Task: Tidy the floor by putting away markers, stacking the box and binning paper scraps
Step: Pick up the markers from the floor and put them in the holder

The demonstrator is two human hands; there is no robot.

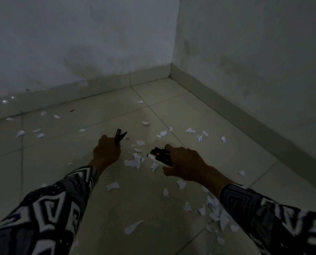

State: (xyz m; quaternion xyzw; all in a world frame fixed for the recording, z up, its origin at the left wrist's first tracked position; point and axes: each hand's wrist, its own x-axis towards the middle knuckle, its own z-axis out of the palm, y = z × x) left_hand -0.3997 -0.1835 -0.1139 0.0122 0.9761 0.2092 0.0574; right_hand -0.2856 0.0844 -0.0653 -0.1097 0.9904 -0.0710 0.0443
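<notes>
Two hands: left hand (105, 152) holds two dark markers (120, 137), splayed in a V; right hand (184, 163) holds a bunch of markers (160, 157), roughly three or four, exact count unclear in the dim light, one with a white barrel, one showing a red spot. Paper scraps (137, 160) on the floor (218, 159): some forty or more, white, too many and too small for an exact count, thickest near the right sleeve (264, 214). Two patterned sleeves, two walls (79, 43) meeting in one corner.
</notes>
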